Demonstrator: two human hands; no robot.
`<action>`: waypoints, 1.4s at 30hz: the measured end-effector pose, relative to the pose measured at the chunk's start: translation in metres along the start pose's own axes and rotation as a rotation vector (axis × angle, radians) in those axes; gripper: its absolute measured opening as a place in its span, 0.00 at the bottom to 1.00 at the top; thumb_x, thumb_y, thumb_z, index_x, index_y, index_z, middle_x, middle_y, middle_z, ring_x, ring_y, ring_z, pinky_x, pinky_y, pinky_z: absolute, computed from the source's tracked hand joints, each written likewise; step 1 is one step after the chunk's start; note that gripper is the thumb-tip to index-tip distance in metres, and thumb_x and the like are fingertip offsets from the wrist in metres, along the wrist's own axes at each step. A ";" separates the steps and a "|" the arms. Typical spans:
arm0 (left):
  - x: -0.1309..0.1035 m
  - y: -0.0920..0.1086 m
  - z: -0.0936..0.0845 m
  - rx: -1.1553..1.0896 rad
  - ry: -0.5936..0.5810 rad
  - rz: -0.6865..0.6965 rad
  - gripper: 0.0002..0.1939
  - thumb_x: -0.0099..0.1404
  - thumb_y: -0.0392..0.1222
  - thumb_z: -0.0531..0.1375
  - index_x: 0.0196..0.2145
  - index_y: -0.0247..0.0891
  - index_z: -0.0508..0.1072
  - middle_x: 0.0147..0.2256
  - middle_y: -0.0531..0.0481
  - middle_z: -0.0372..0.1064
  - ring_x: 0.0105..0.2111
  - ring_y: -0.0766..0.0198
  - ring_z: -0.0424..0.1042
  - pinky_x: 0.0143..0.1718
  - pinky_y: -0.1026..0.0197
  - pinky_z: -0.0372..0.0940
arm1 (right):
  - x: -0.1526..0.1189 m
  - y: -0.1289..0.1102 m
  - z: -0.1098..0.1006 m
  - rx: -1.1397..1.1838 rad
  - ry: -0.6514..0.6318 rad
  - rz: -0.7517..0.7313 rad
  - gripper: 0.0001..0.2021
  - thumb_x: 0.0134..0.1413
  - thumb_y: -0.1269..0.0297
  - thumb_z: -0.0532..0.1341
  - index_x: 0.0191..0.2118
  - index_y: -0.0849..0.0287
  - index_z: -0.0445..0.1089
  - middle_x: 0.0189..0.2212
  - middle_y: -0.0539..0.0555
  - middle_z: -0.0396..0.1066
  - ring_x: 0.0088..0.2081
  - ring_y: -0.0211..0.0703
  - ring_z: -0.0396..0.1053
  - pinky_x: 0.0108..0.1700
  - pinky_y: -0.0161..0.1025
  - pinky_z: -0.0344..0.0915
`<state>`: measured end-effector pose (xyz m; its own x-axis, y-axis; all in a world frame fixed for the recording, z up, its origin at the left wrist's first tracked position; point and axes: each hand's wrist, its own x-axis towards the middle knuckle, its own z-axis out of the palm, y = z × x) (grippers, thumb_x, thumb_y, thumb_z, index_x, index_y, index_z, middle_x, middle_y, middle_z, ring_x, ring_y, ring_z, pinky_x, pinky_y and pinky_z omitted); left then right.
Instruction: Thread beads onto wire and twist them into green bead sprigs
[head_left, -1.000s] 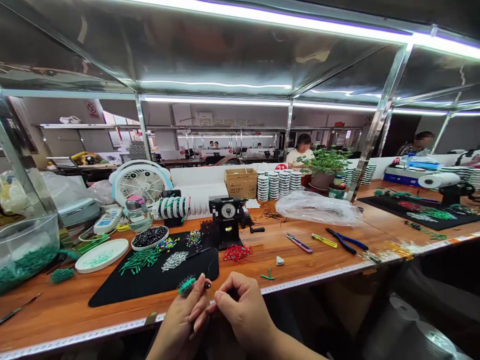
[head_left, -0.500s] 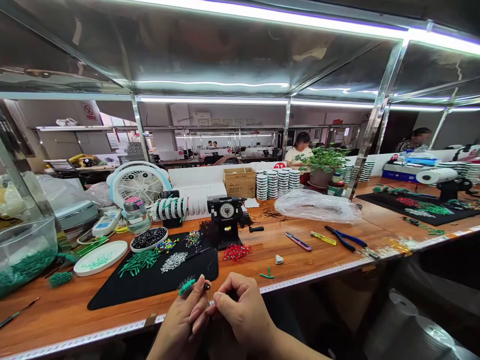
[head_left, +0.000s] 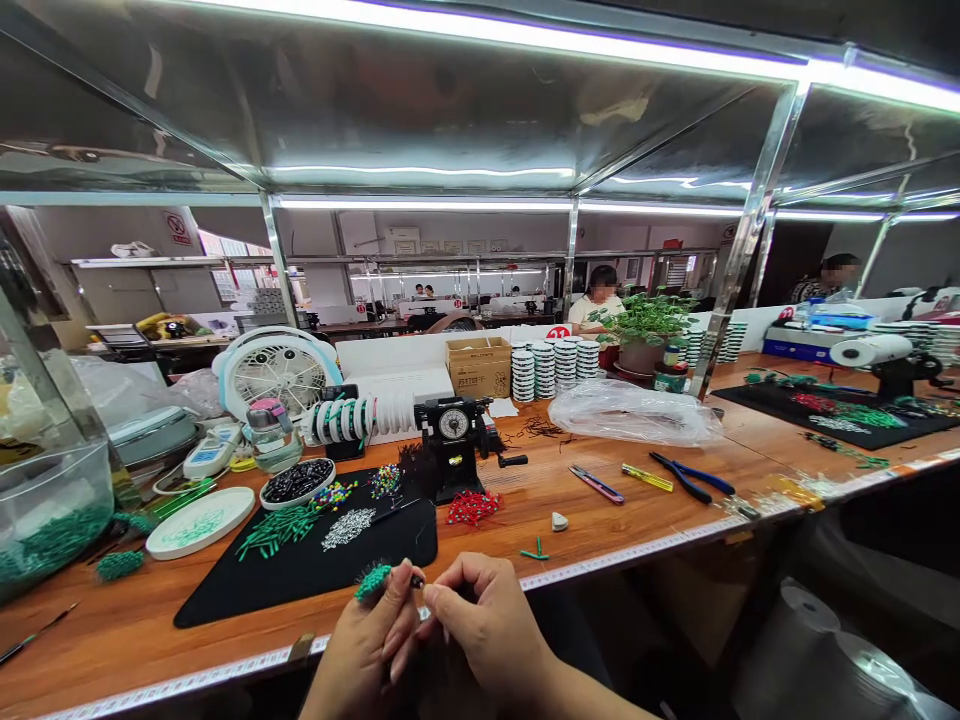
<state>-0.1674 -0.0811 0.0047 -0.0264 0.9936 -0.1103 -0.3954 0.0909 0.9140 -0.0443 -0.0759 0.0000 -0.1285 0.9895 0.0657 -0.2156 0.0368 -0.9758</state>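
My left hand (head_left: 375, 625) is closed at the front edge of the bench, around a bundle of green pieces (head_left: 373, 580) with thin dark strands sticking out. A small black bead-like piece (head_left: 417, 580) shows at the tip of my left thumb. Close beside it, my right hand (head_left: 484, 610) is closed in a pinch, thumb against forefinger. What lies in that pinch is too small to make out. Something small and pale (head_left: 424, 612) shows below, between the two hands. Behind my hands lies a black mat (head_left: 300, 570) with green tubes (head_left: 277, 530) and silver bits (head_left: 348, 528).
A black hand-cranked winder (head_left: 454, 440) stands behind the mat, with red pieces (head_left: 474, 507) before it. To the right lie a cutter knife (head_left: 596, 484), a yellow tool (head_left: 646, 476) and blue-handled pliers (head_left: 690, 475). A measuring tape (head_left: 600, 563) runs along the bench edge.
My right fingertips are nearer the black piece, which now sits a little lower. The thin strand seen between them earlier no longer shows clearly. My left hand keeps its hold on the green bundle.
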 end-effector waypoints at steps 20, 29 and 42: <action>0.012 -0.006 -0.001 -0.002 -0.026 -0.037 0.25 0.43 0.57 0.70 0.29 0.31 0.75 0.12 0.58 0.55 0.14 0.72 0.55 0.15 0.69 0.53 | 0.015 0.017 -0.012 0.391 -0.200 0.138 0.16 0.40 0.56 0.68 0.28 0.65 0.68 0.20 0.49 0.66 0.16 0.28 0.56 0.19 0.29 0.52; 0.009 -0.008 -0.005 0.082 -0.177 -0.184 0.19 0.48 0.52 0.69 0.27 0.36 0.67 0.15 0.63 0.43 0.15 0.76 0.39 0.14 0.69 0.38 | 0.015 0.004 -0.018 -0.022 -0.012 -0.105 0.11 0.44 0.60 0.67 0.24 0.65 0.76 0.19 0.52 0.69 0.24 0.35 0.60 0.29 0.33 0.56; -0.003 -0.014 -0.007 -0.120 -0.150 -0.132 0.16 0.51 0.44 0.69 0.32 0.37 0.67 0.20 0.58 0.55 0.19 0.72 0.55 0.21 0.68 0.54 | 0.008 0.004 -0.014 -0.331 0.064 -0.245 0.09 0.47 0.64 0.63 0.24 0.62 0.76 0.21 0.52 0.69 0.27 0.38 0.64 0.32 0.34 0.58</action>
<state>-0.1684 -0.0860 -0.0105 0.1664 0.9732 -0.1586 -0.4927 0.2214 0.8416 -0.0328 -0.0655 -0.0062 -0.0498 0.9521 0.3018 0.0923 0.3053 -0.9478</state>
